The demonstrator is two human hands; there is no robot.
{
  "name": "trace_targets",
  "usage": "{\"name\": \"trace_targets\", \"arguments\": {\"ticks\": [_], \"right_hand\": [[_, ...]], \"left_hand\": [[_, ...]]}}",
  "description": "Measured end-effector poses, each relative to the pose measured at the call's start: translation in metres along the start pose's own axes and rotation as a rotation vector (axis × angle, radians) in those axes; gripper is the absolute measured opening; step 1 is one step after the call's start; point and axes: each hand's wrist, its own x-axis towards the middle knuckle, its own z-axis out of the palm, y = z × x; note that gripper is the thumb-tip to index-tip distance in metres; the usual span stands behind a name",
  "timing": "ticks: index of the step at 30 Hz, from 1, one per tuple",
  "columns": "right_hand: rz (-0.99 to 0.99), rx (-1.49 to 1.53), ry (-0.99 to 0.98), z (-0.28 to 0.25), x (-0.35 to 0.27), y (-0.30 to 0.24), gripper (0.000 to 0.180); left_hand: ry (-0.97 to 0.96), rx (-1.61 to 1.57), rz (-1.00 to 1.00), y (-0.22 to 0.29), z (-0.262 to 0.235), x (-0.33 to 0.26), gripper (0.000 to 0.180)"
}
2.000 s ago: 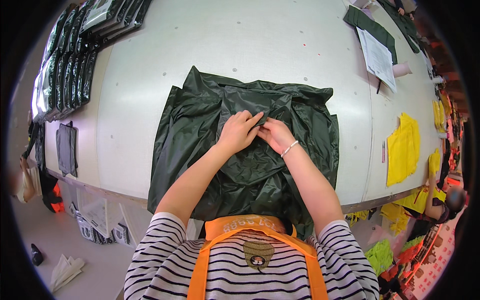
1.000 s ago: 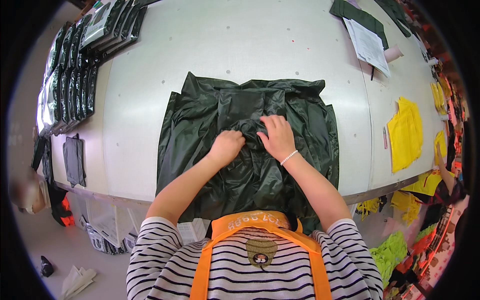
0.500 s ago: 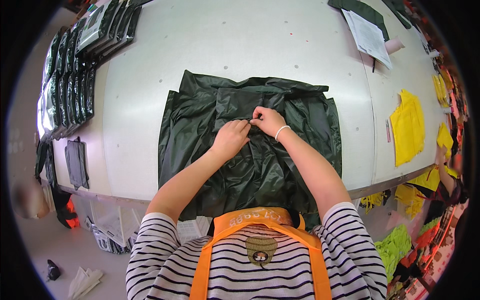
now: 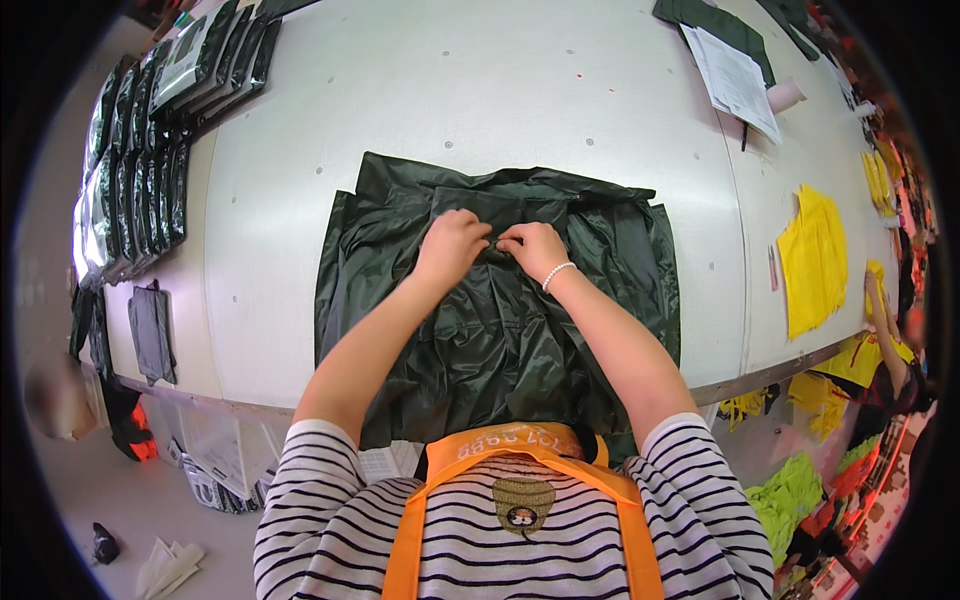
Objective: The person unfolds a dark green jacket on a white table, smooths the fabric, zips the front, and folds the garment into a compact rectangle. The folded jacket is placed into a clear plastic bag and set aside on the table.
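While packed bags (image 4: 130, 190) are lying in rows at the table's (image 4: 300, 250) left edge, the left hand (image 4: 452, 243) and right hand (image 4: 533, 245) are pinching the centred dark garment (image 4: 490, 330), apparently at a fastening; yellow cloth (image 4: 812, 258) is lying right.

We cannot see what our left hand (image 4: 452, 243) and right hand (image 4: 534, 245) pinch between them: the fingertips curl under and cover that spot on the dark green garment (image 4: 500, 310). Our forearms hide the cloth beneath them, and its lower hem drops out of sight behind the orange apron (image 4: 520, 470). The row of packaged garments (image 4: 140, 170) blurs toward the rim.
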Motion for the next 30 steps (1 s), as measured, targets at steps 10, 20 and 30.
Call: {"name": "trace_targets", "arguments": {"ticks": [10, 20, 30], "right_hand": [[-0.516, -0.320, 0.354, 0.012, -0.028, -0.015, 0.017], [-0.230, -0.394, 0.178, -0.002, 0.035, -0.007, 0.018], [-0.456, -0.469, 0.327, 0.007, 0.024, -0.002, 0.030]], "left_hand": [[-0.155, -0.318, -0.137, -0.031, 0.010, -0.001, 0.024], [0.028, 0.355, 0.032, -0.004, 0.031, 0.011, 0.029], [-0.071, -0.093, -0.313, -0.066, -0.005, 0.068, 0.025]]}}
